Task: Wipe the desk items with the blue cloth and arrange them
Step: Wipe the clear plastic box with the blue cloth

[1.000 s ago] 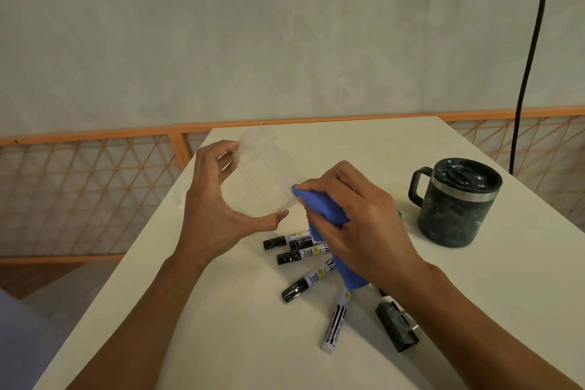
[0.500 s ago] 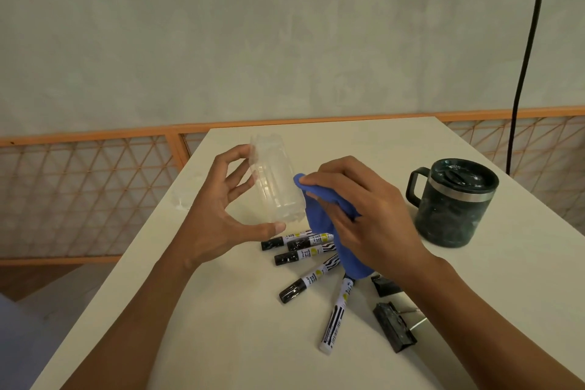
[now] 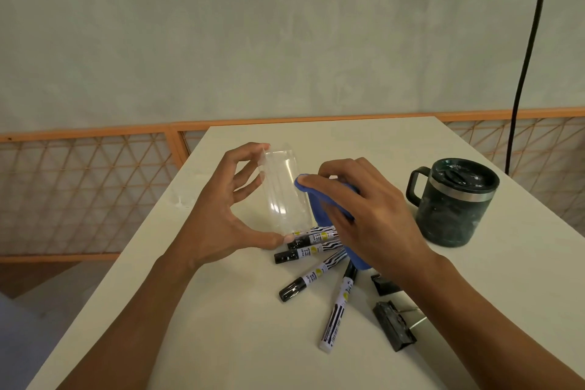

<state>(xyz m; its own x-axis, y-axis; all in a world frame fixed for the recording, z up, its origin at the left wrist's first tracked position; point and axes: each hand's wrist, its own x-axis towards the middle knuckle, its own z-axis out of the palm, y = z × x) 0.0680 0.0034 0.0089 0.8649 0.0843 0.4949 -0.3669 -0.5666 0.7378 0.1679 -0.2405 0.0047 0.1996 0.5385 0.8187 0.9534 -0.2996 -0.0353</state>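
Observation:
My left hand (image 3: 221, 218) holds a clear plastic container (image 3: 283, 191) above the white desk (image 3: 221, 326), pinched between fingertips at its top and thumb at its bottom. My right hand (image 3: 364, 212) grips the blue cloth (image 3: 319, 215) and presses it against the container's right side. Under the hands lie several black-and-white markers (image 3: 311, 277) fanned out on the desk, partly covered by the cloth. Two black binder clips (image 3: 392, 324) lie beside my right forearm. A dark green lidded mug (image 3: 452, 203) stands at the right.
An orange-framed lattice railing (image 3: 95, 187) runs behind the desk on both sides. A black cable (image 3: 525, 66) hangs down the wall at the right. The desk's left edge drops to the floor.
The container has turned in my left hand, showing a different side, while my right hand with the cloth has moved up along its right side.

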